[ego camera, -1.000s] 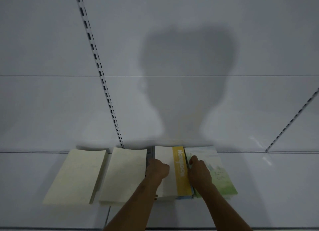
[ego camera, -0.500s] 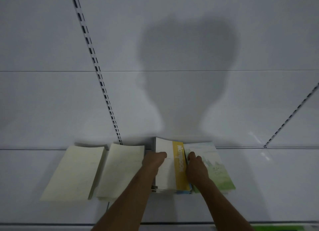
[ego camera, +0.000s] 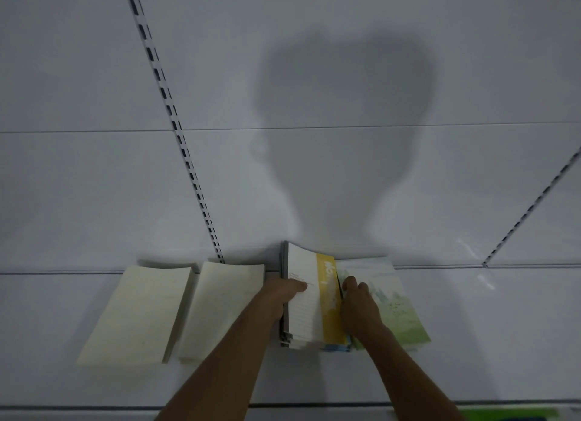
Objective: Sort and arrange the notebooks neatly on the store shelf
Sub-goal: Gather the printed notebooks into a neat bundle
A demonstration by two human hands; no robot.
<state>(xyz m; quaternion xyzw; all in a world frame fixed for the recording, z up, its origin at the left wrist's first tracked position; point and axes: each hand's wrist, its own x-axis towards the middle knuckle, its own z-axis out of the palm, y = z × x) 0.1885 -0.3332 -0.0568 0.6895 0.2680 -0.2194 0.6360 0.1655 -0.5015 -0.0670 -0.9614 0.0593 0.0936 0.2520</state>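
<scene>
- White store shelf (ego camera: pixel 94 386) carries four notebook groups in a row against the white back panel (ego camera: pixel 94 185); a slotted upright rail (ego camera: pixel 176 128) meets the shelf behind the second group.
- Two cream-covered notebook stacks (ego camera: pixel 138 313) and (ego camera: pixel 223 307) lie flat at the left, side by side with a narrow gap. These look already sorted.
- Yellow-and-white notebook (ego camera: pixel 314 301) tops a third stack, its left edge tipped up. Judged: raised to square the stack beneath or to check what lies under it.
- Left hand (ego camera: pixel 283 298) grips that stack's left edge, thumb on the white lined cover, other fingers hidden behind the edge.
- Right hand (ego camera: pixel 358 307) rests on the green-and-white landscape-cover notebook (ego camera: pixel 396 304), fingers curled into the seam against the yellow one. Whether they pinch anything, cannot tell.
- Judged: the two hands are parting these touching stacks so each kind sits alone.
- A green strip (ego camera: pixel 509 414) shows at the bottom right edge, below the shelf lip.
</scene>
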